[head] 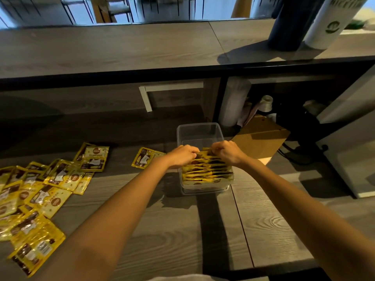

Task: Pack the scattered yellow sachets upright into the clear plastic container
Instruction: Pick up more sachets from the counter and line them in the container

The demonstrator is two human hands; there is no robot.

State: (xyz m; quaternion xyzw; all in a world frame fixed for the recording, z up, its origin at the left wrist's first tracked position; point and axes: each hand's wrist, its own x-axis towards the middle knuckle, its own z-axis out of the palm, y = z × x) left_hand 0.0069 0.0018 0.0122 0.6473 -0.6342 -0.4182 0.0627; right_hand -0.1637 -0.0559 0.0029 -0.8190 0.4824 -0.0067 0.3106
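A clear plastic container [199, 129] stands on the wooden counter at centre. Its near half holds several yellow sachets [207, 172] standing upright in a row; the far half is bare. My left hand [181, 155] and my right hand [228, 152] both grip the top edge of the farthest sachet [206, 152] in the row, one at each end. One loose sachet [146, 157] lies flat just left of the container. A scattered pile of sachets [38, 191] covers the counter at the left.
A brown cardboard piece [261, 136] lies right of the container. Behind it a shelf recess holds a stack of cups [233, 102] and cables. A raised counter ledge [121, 51] runs across the back, with a dark bottle [288, 23] and a white cup [332, 19].
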